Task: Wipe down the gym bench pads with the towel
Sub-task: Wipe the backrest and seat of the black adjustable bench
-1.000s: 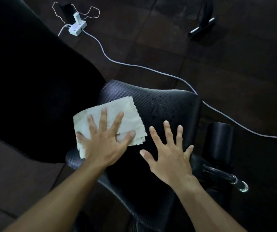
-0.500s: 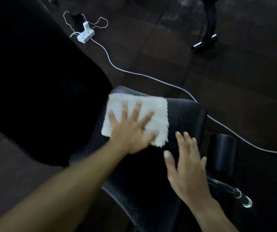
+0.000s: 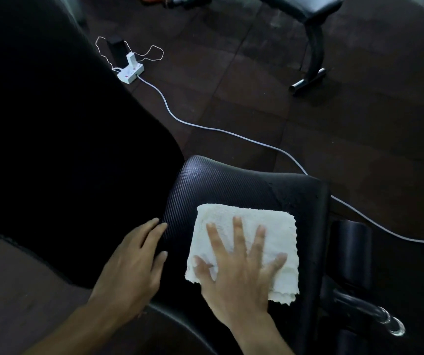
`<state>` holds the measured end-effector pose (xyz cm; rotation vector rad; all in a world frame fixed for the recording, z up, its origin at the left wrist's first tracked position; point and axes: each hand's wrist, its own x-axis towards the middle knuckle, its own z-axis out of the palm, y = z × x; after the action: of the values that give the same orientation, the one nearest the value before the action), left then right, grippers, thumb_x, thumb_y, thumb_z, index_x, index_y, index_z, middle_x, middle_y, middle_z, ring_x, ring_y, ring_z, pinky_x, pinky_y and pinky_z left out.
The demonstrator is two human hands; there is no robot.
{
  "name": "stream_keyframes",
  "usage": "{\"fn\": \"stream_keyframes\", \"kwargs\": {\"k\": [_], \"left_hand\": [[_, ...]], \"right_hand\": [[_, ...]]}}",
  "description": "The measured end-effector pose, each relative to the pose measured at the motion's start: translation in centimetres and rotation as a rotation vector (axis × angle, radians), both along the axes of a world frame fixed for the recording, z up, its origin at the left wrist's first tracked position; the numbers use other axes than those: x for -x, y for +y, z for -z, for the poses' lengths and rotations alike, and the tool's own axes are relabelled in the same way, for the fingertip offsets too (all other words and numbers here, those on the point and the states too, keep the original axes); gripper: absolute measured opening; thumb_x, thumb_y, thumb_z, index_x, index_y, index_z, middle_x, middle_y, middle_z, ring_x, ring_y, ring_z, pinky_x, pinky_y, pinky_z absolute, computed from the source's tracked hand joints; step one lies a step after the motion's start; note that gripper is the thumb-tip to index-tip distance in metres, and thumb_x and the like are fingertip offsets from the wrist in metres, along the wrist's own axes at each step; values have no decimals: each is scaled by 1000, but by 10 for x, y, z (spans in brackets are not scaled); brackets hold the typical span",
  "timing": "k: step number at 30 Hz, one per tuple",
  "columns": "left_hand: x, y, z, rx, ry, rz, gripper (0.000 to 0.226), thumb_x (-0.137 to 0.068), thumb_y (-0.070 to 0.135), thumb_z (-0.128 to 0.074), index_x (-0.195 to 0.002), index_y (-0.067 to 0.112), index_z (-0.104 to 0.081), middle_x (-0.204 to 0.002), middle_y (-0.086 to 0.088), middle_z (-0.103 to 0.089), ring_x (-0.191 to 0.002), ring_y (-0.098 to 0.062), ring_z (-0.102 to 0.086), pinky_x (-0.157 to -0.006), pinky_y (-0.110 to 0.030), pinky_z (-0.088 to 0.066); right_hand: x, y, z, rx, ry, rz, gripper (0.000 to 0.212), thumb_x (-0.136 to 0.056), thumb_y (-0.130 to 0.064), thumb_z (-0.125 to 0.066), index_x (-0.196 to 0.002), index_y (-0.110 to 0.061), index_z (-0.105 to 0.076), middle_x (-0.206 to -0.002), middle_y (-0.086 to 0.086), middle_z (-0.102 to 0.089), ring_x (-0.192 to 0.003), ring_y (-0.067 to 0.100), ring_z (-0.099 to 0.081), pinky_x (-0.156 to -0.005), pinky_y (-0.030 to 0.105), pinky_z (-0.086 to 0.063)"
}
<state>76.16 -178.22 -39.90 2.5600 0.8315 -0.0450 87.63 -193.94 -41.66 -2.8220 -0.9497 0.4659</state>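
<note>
A white towel (image 3: pixel 277 226), folded into a square, lies on the black textured seat pad (image 3: pixel 231 185) of the gym bench. My right hand (image 3: pixel 239 278) presses flat on the towel with its fingers spread. My left hand (image 3: pixel 131 267) rests on the pad's left edge, its fingers straight and holding nothing. Wet specks show on the pad's far right corner. A large black pad (image 3: pixel 52 137) fills the left side of the view.
A black foam roller (image 3: pixel 349 252) and a chrome bar (image 3: pixel 374 316) stick out right of the seat. A white power strip (image 3: pixel 130 73) and its cable (image 3: pixel 205 128) lie on the dark floor. Another bench (image 3: pixel 308 11) stands at the back right.
The towel has passed from under my left hand to under my right hand and now sits further right on the pad. My left hand has moved to the pad's left edge.
</note>
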Motion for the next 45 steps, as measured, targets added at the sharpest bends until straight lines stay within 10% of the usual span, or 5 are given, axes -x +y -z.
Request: {"fn": "stream_keyframes", "kwargs": {"k": [13,32,40,45], "left_hand": [[-4,-7,21,-58,70,-51,65,-93,58,-33,-144,20,-47,-155,-3,-35,-140,-24,-35,-103,-46,-43],[-87,-9,22,-197,71,159,68,-92,61,-37,-149,25,-41,-159,-6,-33,-145,-30,-30,-113,-48,-32],[-92,-1,24,-143,126,122,77,-89,71,-28,-154,30,-29,-164,-1,-18,-151,-27,-15,-118,-47,-20],[-93,0,26,-138,133,125,76,-89,72,-31,-154,32,-28,-164,1,-18,-151,-24,-14,-118,-47,-21]], "right_hand": [[-84,28,6,47,-76,-195,67,-92,-82,-14,-151,-61,7,-169,-2,18,-151,45,21,-106,82,9],[-144,17,11,61,-100,-52,80,-83,-91,-17,-153,-58,4,-170,-8,5,-154,43,8,-108,83,-3],[-128,3,11,40,-175,-151,76,-85,-87,-28,-153,-52,-26,-167,-2,-21,-152,45,-13,-103,83,-16],[-174,30,7,105,-83,-108,85,-75,-96,-20,-151,-59,-9,-168,-5,-11,-152,45,-4,-108,82,-7]]}}
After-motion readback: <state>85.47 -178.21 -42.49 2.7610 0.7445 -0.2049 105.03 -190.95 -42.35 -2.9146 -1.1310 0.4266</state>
